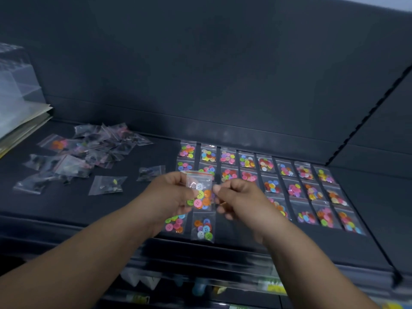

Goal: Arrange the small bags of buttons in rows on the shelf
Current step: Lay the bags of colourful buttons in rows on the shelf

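Your left hand (171,195) grips the bag (201,192) by its left edge, fingers curled behind it and thumb in front. Your right hand (239,197) is curled as well, its thumb and forefinger pinching the bag's right edge. The bag hangs between both hands, lifted clear of the shelf (66,204). Its long axis stands upright in view. The red-striped seal points away from you and the filled end points toward your wrists. Its flat face is turned to you, with white, green, orange and pink buttons lying in the lower half.

Just below your hands, at the shelf's front edge, a pair (202,228) lies flat side by side, with long axes running front to back.

Beyond and to the right of your right hand, the rows (294,189) form a tight grid. Every bag there is aligned the same way, seal toward the back wall (223,74). Your hands hide part of the grid.

Left of your left hand lie two strays (107,185) with darker contents. Farther left and beyond them, the pile (93,150) overlaps loosely, with no common heading.

At the far left edge sit stacked folders (24,123).
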